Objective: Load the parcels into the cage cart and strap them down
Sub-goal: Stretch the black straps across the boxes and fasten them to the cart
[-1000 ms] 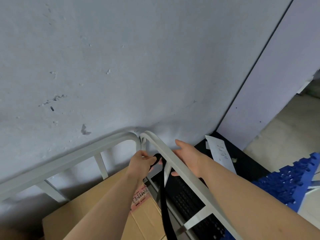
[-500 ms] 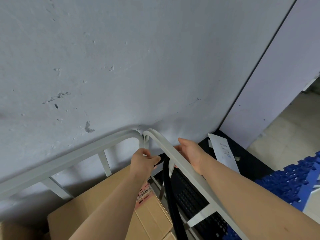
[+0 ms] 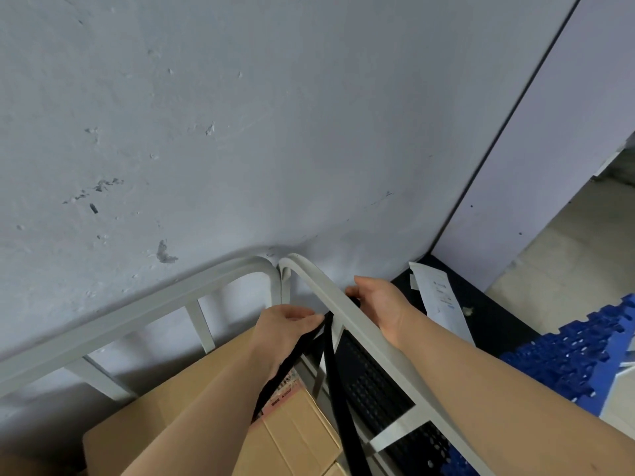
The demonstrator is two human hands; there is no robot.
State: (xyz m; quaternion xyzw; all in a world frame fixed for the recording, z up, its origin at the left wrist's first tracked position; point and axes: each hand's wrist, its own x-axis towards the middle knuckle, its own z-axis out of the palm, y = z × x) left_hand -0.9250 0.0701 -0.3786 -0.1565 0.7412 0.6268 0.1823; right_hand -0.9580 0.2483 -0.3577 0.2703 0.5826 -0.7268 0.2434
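The grey tubular cage cart stands against a wall, its corner rails meeting at centre. Brown cardboard parcels lie inside it below my arms, one with a pink label. A black strap passes around the right side rail and hangs down in two runs. My left hand pinches the strap inside the cart, just left of the rail. My right hand reaches over the outside of the rail and holds the strap's other part there; its fingertips are hidden behind the rail.
A scuffed grey wall fills the background. Right of the cart lie a black crate, a white paper on a dark surface and a blue plastic pallet. A pale partition stands at right.
My left hand has drawn the strap leftward into the cart, so two black runs show below the rail. My right hand stays at the rail's outer side.
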